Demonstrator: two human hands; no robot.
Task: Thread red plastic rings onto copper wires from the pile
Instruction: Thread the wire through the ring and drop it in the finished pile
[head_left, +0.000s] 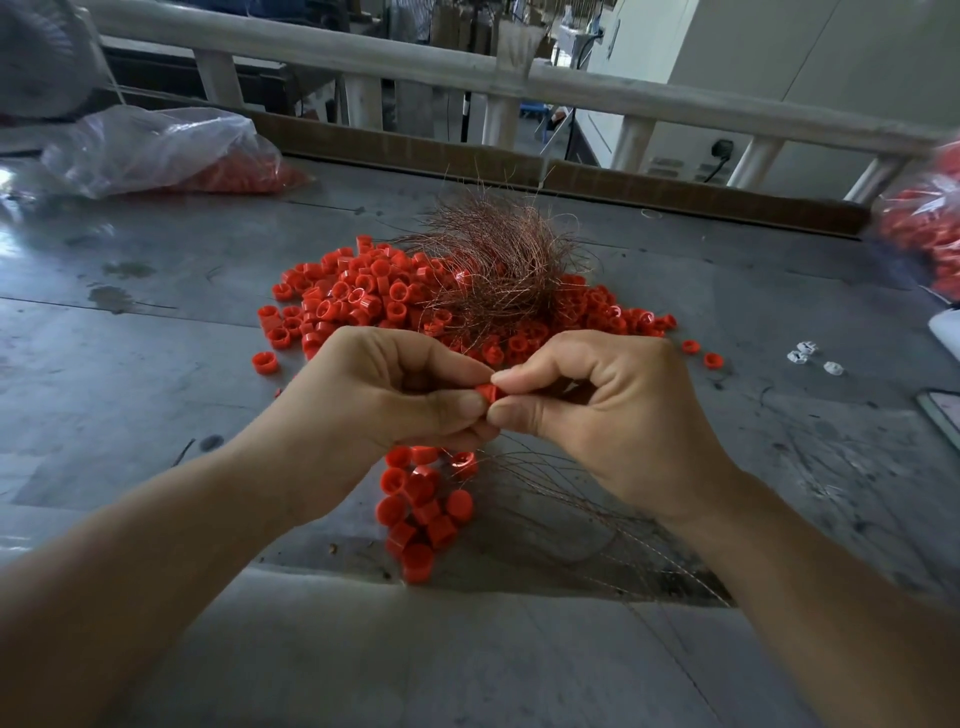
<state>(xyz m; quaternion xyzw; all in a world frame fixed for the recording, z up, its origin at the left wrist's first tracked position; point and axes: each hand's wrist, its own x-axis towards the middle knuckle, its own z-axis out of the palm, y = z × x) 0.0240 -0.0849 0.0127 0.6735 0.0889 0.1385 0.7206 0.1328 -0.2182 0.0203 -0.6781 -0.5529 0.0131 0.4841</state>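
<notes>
The grey worktable (156, 364) takes up most of the room in front of the person, a clear plastic bag (156, 150) of red parts slumped at its far left. Mid-table spreads the pile of red rings (363, 296), with a tangle of copper wires (498, 260) lying on its far side. Nearer, the left hand (384, 395) and right hand (597, 410) meet fingertip to fingertip, both curled and pinching one red ring (488, 392) between them above the table. Below the hands lies a bunch of rings (421, 509), beside thin wire strands (571, 499). Off right lie small white pieces (805, 356).
</notes>
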